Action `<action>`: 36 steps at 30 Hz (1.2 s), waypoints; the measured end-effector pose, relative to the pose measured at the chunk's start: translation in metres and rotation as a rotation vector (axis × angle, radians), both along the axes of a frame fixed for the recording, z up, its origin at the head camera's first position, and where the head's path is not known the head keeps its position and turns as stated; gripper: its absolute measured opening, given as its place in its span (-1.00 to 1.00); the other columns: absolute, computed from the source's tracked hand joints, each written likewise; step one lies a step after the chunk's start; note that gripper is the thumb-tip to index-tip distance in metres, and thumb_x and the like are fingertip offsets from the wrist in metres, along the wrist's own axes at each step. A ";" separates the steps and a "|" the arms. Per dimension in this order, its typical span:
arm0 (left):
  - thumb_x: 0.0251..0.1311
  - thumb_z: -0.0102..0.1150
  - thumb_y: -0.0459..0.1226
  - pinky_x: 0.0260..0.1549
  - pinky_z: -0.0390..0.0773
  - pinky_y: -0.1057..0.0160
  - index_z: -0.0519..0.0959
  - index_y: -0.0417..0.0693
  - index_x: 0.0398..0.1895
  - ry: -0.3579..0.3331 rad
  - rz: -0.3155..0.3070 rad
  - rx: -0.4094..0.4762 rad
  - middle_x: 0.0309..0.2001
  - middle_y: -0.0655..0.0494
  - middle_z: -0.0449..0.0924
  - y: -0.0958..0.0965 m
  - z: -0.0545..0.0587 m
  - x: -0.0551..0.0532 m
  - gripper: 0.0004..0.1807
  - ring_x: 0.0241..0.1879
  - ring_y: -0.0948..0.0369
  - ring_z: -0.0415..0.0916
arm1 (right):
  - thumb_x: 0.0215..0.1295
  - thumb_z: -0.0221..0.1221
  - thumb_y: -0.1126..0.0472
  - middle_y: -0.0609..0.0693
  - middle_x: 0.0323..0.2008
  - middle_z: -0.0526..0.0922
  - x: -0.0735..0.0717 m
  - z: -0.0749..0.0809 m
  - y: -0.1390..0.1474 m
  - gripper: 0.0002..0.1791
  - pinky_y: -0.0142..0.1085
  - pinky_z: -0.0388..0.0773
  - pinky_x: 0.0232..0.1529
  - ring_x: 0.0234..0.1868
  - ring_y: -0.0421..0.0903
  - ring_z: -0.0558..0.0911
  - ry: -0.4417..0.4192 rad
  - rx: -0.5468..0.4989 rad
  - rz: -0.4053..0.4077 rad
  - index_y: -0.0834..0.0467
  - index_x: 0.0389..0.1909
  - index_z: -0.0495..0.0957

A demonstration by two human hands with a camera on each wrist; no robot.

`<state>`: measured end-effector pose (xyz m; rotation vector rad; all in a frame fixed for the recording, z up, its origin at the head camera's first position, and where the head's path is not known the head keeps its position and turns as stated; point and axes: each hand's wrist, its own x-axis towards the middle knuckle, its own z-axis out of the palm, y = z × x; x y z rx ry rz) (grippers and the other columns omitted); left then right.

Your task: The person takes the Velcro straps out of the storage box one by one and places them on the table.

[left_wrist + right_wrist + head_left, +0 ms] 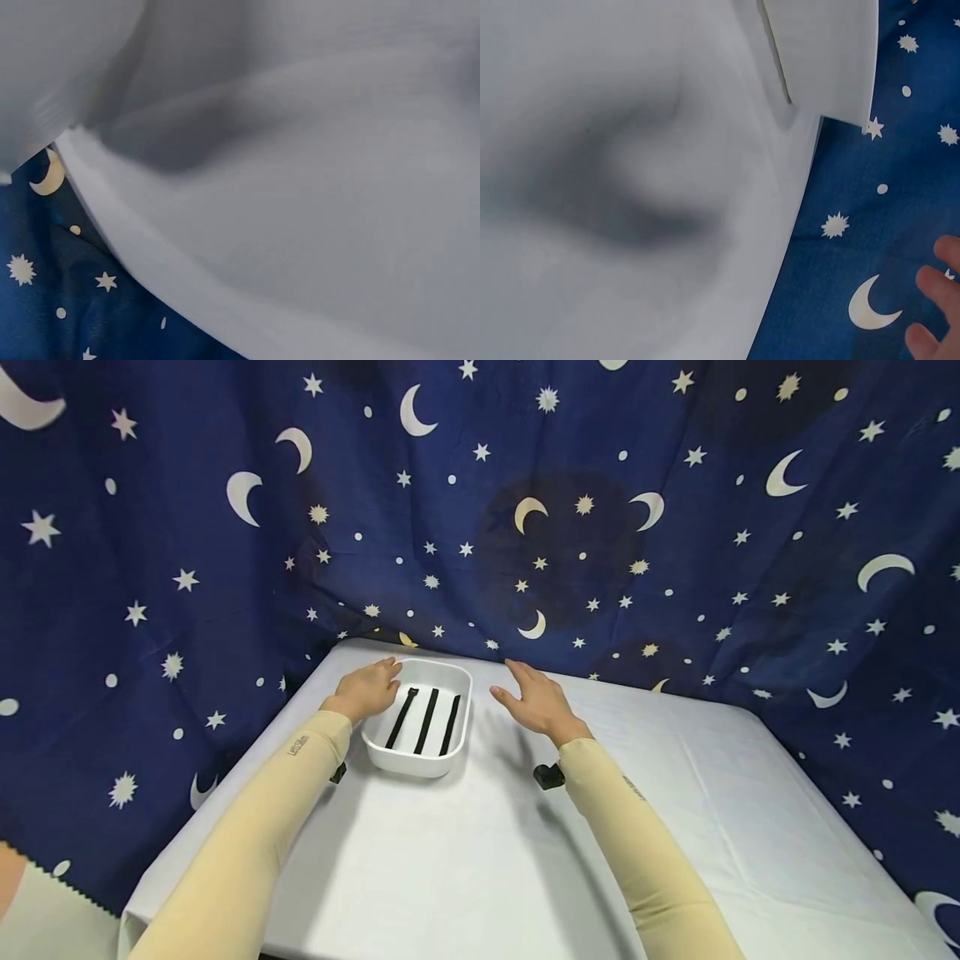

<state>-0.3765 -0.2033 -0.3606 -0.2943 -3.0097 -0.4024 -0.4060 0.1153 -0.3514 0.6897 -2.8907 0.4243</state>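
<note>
A white rounded rectangular tub point(408, 766) stands on the table. Three narrow black strips lie side by side inside; the left strip point(402, 718) has a wider far end, and the middle strip point(427, 721) and right strip point(450, 725) look plain. My left hand point(366, 691) is at the tub's left rim, its relaxed fingers overlapping the far left corner in the head view. Over the table to the tub's right, my right hand point(542, 703) is held apart from it, thumb spread and fingers extended. Some right fingertips point(936, 285) show in the right wrist view.
A white cloth covers the table point(480, 860). Behind and along both sides hangs a dark blue curtain point(480, 510) with moons and stars. Beneath the wrists are small black devices, one by the right wrist point(549, 776). Both forearms wear cream sleeves point(637, 835).
</note>
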 end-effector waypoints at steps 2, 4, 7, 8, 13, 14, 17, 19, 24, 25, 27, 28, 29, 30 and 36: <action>0.50 -0.24 -0.18 0.48 0.21 -0.13 0.22 -0.17 0.52 -0.002 0.001 0.005 0.56 -0.12 0.11 0.000 -0.004 0.000 -0.42 0.54 -0.09 0.10 | 0.44 -0.18 -0.40 0.10 0.57 0.14 0.000 0.000 -0.004 -0.13 0.21 0.11 0.52 0.56 0.14 0.17 -0.006 -0.004 0.004 0.02 0.60 0.02; 0.50 -0.26 -0.20 0.50 0.19 -0.11 0.23 -0.18 0.51 0.001 0.004 0.007 0.56 -0.13 0.11 0.000 -0.008 0.000 -0.43 0.54 -0.08 0.10 | 0.44 -0.18 -0.40 0.10 0.56 0.15 -0.001 -0.001 -0.008 -0.13 0.20 0.12 0.52 0.56 0.13 0.17 -0.007 -0.007 0.009 0.01 0.60 0.03; 0.49 -0.26 -0.22 0.50 0.19 -0.09 0.24 -0.20 0.50 0.007 0.008 0.015 0.56 -0.14 0.11 -0.001 -0.013 0.001 -0.43 0.54 -0.08 0.10 | 0.44 -0.17 -0.38 0.11 0.56 0.18 -0.002 -0.001 -0.013 -0.14 0.17 0.12 0.53 0.56 0.13 0.18 -0.005 -0.017 0.024 0.03 0.59 0.04; 0.48 -0.25 -0.22 0.51 0.19 -0.08 0.24 -0.19 0.50 0.007 0.012 0.018 0.56 -0.14 0.11 -0.002 -0.014 0.001 -0.43 0.54 -0.07 0.10 | 0.44 -0.17 -0.38 0.11 0.55 0.18 -0.002 -0.001 -0.015 -0.14 0.15 0.13 0.53 0.56 0.13 0.19 -0.002 -0.018 0.027 0.03 0.59 0.04; 0.37 -0.24 -0.32 0.50 0.19 -0.10 0.24 -0.24 0.50 -0.013 0.031 0.034 0.56 -0.17 0.10 -0.005 -0.019 0.003 -0.39 0.54 -0.10 0.11 | 0.45 -0.14 -0.35 0.10 0.54 0.22 -0.002 -0.002 -0.025 -0.14 0.07 0.16 0.54 0.55 0.11 0.21 0.010 -0.019 0.051 0.08 0.58 0.09; 0.35 -0.23 -0.34 0.50 0.19 -0.10 0.23 -0.25 0.50 -0.022 0.036 0.039 0.56 -0.17 0.09 -0.006 -0.021 0.003 -0.38 0.54 -0.10 0.10 | 0.44 -0.13 -0.35 0.10 0.54 0.23 -0.002 -0.002 -0.027 -0.14 0.06 0.17 0.54 0.55 0.11 0.21 0.011 -0.019 0.057 0.09 0.57 0.10; 0.30 -0.23 -0.37 0.51 0.18 -0.09 0.22 -0.28 0.50 -0.033 0.041 0.046 0.56 -0.19 0.09 -0.007 -0.024 0.004 -0.36 0.54 -0.11 0.10 | 0.43 -0.09 -0.34 0.10 0.53 0.24 0.000 -0.005 -0.032 -0.14 0.04 0.18 0.54 0.55 0.10 0.22 0.006 -0.021 0.069 0.12 0.56 0.12; 0.31 -0.26 -0.36 0.51 0.18 -0.08 0.22 -0.29 0.49 -0.031 0.040 0.044 0.56 -0.19 0.09 -0.007 -0.025 0.005 -0.36 0.53 -0.11 0.10 | 0.43 -0.08 -0.34 0.10 0.53 0.24 0.000 -0.006 -0.034 -0.13 0.03 0.18 0.54 0.54 0.10 0.23 0.002 -0.022 0.071 0.13 0.56 0.12; 0.35 -0.30 -0.35 0.50 0.19 -0.08 0.21 -0.29 0.50 -0.017 0.038 0.052 0.55 -0.19 0.11 -0.005 -0.026 0.004 -0.38 0.53 -0.11 0.12 | 0.42 -0.06 -0.33 0.14 0.51 0.26 0.000 -0.007 -0.040 -0.12 0.02 0.18 0.55 0.53 0.12 0.24 -0.010 -0.031 0.074 0.17 0.54 0.13; 0.35 -0.30 -0.35 0.50 0.20 -0.08 0.21 -0.29 0.50 -0.018 0.040 0.058 0.55 -0.19 0.11 -0.005 -0.026 0.004 -0.38 0.53 -0.11 0.12 | 0.42 -0.06 -0.33 0.14 0.51 0.26 0.000 -0.007 -0.041 -0.12 0.02 0.17 0.55 0.53 0.12 0.24 -0.011 -0.031 0.075 0.18 0.54 0.13; 0.34 -0.29 -0.36 0.49 0.20 -0.09 0.22 -0.29 0.49 -0.022 0.044 0.073 0.55 -0.18 0.11 -0.004 -0.027 0.003 -0.37 0.53 -0.11 0.13 | 0.43 -0.07 -0.32 0.16 0.51 0.26 0.000 -0.007 -0.044 -0.12 0.01 0.16 0.55 0.53 0.13 0.24 -0.015 -0.038 0.080 0.19 0.54 0.13; 0.33 -0.28 -0.36 0.49 0.20 -0.09 0.22 -0.28 0.50 -0.025 0.048 0.078 0.55 -0.17 0.11 -0.004 -0.027 0.003 -0.37 0.53 -0.11 0.12 | 0.43 -0.07 -0.32 0.16 0.51 0.26 0.000 -0.008 -0.046 -0.12 0.00 0.16 0.56 0.54 0.13 0.24 -0.017 -0.041 0.082 0.19 0.55 0.12; 0.34 -0.27 -0.35 0.49 0.21 -0.09 0.22 -0.27 0.50 -0.029 0.052 0.081 0.56 -0.16 0.11 -0.004 -0.028 0.003 -0.37 0.53 -0.10 0.12 | 0.43 -0.07 -0.32 0.17 0.51 0.26 0.000 -0.008 -0.047 -0.11 0.00 0.16 0.56 0.54 0.13 0.24 -0.017 -0.044 0.086 0.19 0.55 0.12; 0.34 -0.27 -0.35 0.49 0.21 -0.10 0.22 -0.26 0.50 -0.031 0.055 0.084 0.56 -0.15 0.10 -0.004 -0.028 0.003 -0.37 0.53 -0.10 0.12 | 0.43 -0.07 -0.32 0.17 0.51 0.26 0.000 -0.008 -0.049 -0.12 0.00 0.15 0.56 0.54 0.13 0.24 -0.020 -0.049 0.090 0.19 0.55 0.12; 0.34 -0.26 -0.34 0.48 0.24 -0.09 0.23 -0.23 0.50 -0.026 0.061 0.086 0.56 -0.14 0.11 -0.004 -0.031 0.002 -0.37 0.52 -0.10 0.15 | 0.43 -0.02 -0.27 0.19 0.48 0.32 -0.001 -0.012 -0.057 -0.15 -0.01 0.18 0.55 0.51 0.14 0.28 -0.002 -0.085 0.123 0.22 0.52 0.17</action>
